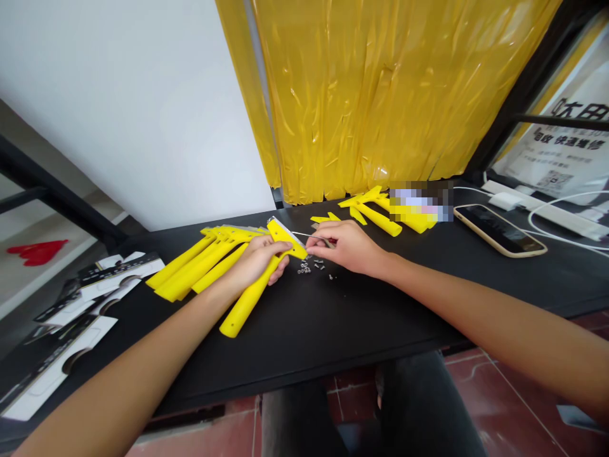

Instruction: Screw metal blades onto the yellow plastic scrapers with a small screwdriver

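Note:
My left hand (262, 257) is closed around a yellow scraper (243, 309), gripping it where the handle meets the wide head. A pale metal strip runs along the far edge of that head. In my right hand (351, 244) a thin metal tool (304, 236) is pinched between thumb and fingers, its tip pointing left at the head; its exact kind is unclear. Small nuts (303, 269) and screws (318, 263) lie loose on the black table just below my right fingers. Several similar yellow scrapers (183, 270) lie overlapping, left of my left hand.
More yellow handles (378, 219) and small yellow head pieces (358, 216) lie at the back right. Beside them are a phone (499, 230), a power strip (547, 209) and white cables. Printed cards (61, 368) spread over the left side. A yellow plastic curtain (380, 95) hangs behind.

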{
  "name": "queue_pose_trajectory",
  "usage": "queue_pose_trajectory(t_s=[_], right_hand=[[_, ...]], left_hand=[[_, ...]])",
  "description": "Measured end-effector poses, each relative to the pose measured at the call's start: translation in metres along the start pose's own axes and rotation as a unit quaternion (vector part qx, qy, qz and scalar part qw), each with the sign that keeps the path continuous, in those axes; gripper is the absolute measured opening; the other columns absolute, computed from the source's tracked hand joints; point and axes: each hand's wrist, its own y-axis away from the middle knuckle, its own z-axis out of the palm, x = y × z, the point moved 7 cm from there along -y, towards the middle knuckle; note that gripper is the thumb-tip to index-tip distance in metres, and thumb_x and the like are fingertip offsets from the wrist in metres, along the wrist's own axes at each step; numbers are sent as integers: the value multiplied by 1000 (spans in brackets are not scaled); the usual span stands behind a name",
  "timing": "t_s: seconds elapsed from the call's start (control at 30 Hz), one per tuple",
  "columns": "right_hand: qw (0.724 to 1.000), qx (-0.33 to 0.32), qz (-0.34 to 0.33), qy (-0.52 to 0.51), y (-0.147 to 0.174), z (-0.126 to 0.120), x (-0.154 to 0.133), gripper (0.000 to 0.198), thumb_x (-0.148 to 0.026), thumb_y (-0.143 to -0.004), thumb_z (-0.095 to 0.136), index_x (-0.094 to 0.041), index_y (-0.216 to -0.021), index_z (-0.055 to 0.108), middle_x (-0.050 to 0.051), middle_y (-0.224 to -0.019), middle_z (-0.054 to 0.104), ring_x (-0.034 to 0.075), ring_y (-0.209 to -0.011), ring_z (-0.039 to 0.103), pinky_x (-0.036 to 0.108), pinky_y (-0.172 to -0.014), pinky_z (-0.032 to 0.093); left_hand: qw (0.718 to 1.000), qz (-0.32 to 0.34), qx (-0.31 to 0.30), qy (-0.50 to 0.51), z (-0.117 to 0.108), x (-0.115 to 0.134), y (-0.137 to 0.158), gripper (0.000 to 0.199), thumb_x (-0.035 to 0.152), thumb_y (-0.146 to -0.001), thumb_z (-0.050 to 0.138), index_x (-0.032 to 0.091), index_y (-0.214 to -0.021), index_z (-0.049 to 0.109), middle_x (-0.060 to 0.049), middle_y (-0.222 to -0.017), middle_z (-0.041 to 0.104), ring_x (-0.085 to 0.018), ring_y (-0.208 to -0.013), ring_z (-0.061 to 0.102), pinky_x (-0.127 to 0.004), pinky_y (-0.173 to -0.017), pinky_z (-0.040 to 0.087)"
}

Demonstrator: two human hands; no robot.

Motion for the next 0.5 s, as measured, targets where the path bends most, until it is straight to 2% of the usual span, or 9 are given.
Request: queue_pose_trajectory(t_s=[0.23, 0.5], right_hand=[[999, 26, -6, -42, 2, 7, -6, 14, -31, -90, 65, -21, -86, 73, 0, -77, 60, 14, -72, 53, 28, -69, 39], [998, 37, 8, -46, 0, 12, -8, 10, -26, -89, 65, -20, -85, 72, 0, -78, 60, 14, -72, 53, 28, -68, 40]], left_hand=[[999, 10, 35, 35, 9, 12, 8, 30, 34, -84, 65, 18, -62, 52, 2, -48, 53, -10, -30, 45, -24, -32, 33], [998, 5, 46, 31, 12, 2, 8, 29, 37, -86, 62, 16, -66, 58, 1, -49, 56, -11, -32, 47, -23, -32, 34]])
